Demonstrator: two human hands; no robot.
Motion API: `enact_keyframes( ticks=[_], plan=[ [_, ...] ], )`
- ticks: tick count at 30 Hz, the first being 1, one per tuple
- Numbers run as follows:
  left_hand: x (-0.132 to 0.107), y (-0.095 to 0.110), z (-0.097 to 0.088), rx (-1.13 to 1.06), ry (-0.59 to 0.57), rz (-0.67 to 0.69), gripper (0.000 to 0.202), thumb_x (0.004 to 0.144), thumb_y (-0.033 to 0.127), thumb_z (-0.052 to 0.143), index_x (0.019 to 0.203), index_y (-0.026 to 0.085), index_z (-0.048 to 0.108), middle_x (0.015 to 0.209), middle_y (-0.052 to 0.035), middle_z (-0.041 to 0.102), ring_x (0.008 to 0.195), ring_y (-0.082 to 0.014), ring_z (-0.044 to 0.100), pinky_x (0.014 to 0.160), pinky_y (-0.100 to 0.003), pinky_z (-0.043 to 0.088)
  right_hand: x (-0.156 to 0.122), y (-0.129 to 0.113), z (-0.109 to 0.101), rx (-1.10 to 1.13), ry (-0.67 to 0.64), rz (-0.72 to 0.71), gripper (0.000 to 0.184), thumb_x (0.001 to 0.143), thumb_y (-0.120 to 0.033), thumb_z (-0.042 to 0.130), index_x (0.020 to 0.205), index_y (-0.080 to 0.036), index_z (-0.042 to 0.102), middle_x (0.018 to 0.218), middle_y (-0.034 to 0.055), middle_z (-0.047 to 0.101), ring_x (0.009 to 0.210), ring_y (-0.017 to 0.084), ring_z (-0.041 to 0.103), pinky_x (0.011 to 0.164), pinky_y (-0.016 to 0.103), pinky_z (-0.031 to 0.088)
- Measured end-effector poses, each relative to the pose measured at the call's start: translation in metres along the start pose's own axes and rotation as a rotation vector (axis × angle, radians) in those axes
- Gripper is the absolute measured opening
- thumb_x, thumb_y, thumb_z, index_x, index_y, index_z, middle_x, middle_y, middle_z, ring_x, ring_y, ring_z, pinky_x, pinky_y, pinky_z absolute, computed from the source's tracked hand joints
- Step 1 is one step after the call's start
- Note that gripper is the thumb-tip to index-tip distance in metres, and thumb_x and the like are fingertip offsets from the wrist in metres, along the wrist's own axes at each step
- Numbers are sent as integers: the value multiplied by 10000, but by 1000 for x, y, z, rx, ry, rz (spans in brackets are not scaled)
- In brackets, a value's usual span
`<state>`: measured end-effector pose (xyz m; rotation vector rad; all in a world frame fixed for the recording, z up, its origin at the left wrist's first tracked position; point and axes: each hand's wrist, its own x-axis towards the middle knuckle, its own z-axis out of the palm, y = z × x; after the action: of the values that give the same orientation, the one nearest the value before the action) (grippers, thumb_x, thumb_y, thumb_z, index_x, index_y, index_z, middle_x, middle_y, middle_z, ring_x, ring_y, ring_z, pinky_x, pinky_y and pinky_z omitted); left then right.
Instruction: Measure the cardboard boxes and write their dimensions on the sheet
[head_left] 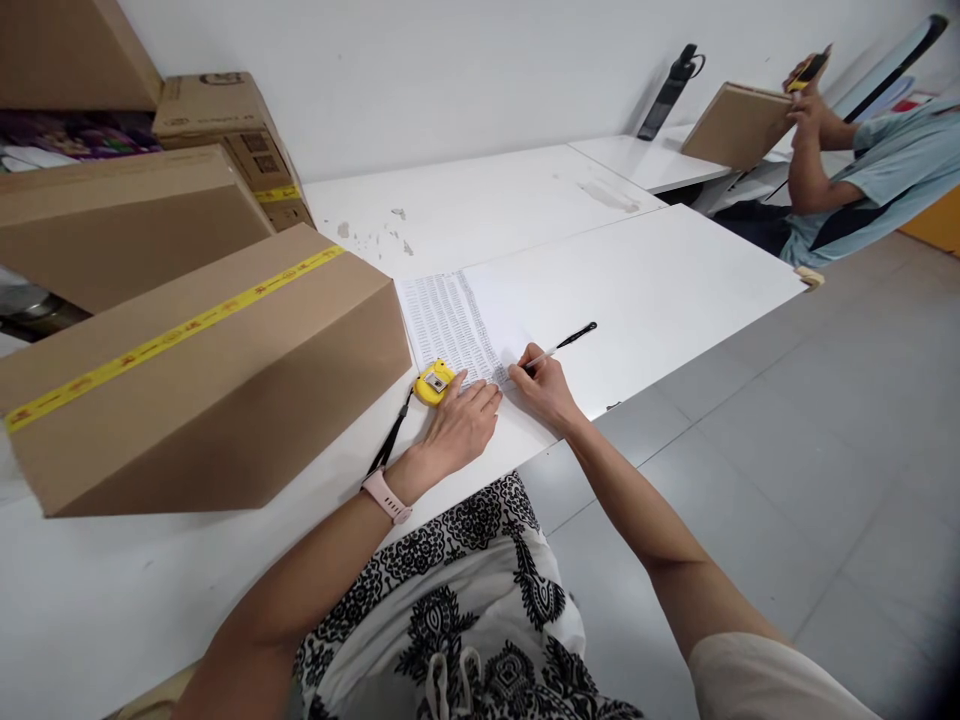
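Observation:
My right hand [547, 388] is closed around a pen [564, 342] with a clear barrel and a black end. The pen's tip, hidden by my fingers, is over the right edge of a printed sheet [450, 322] covered in rows of small text. My left hand [466, 422] lies flat with fingers stretched over the sheet's lower edge. Touching its fingertips is a yellow tape measure [434, 382], whose black strap [390, 437] trails toward my wrist.
A large taped cardboard box [217, 370] stands at my left, with more boxes [225, 130] behind it. Across the white table [637, 270], at the far right, a person [885, 170] holds a tool above a flat cardboard piece [739, 125]. A dark bottle [670, 92] stands by the wall.

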<state>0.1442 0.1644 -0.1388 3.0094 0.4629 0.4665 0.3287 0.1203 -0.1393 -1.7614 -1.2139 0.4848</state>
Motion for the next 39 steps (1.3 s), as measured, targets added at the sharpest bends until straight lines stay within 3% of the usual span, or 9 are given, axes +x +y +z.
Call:
enact_keyframes(
  ticks=[39],
  plan=[
    [0,0,0,-6,-14,-4,358,1008,204,424,1302,105,604,1352,-122,656,1281,-272,570,1191,-526,256,0,3,-1,32,10,3,179,780,-262,548,667,-234,412,556,-69,382,546,118,370,543,287,291]
  ],
)
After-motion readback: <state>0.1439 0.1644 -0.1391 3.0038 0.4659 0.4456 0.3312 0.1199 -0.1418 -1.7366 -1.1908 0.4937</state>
